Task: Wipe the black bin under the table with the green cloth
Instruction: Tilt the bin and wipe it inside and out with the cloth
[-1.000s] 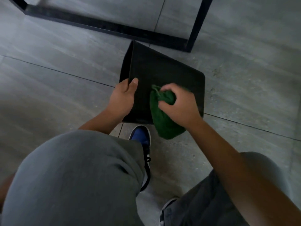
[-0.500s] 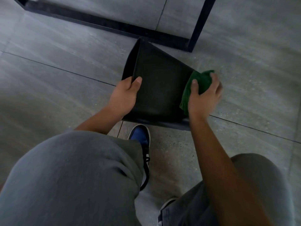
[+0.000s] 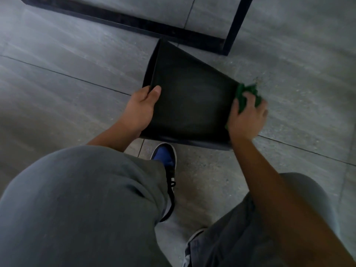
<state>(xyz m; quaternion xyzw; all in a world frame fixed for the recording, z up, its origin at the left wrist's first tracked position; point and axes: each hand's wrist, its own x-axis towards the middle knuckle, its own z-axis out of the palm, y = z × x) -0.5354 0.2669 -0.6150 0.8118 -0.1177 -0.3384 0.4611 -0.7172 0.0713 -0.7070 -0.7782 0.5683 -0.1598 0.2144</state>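
The black bin (image 3: pixel 190 101) lies tipped on the grey tile floor with one flat side facing up. My left hand (image 3: pixel 141 108) grips the bin's left edge, thumb on the upper face. My right hand (image 3: pixel 247 116) presses the bunched green cloth (image 3: pixel 246 95) against the bin's right side, near its far right corner. Most of the cloth is hidden under my fingers and behind the bin's edge.
A black metal table frame (image 3: pixel 234 24) runs along the floor just beyond the bin, with an upright leg at its right end. My knees in grey trousers fill the foreground, and a blue and black shoe (image 3: pixel 165 158) stands just in front of the bin.
My right hand has carried the green cloth from the bin's upper face across to its right side and down over that edge. The left hand has kept its hold; the bin has turned slightly.
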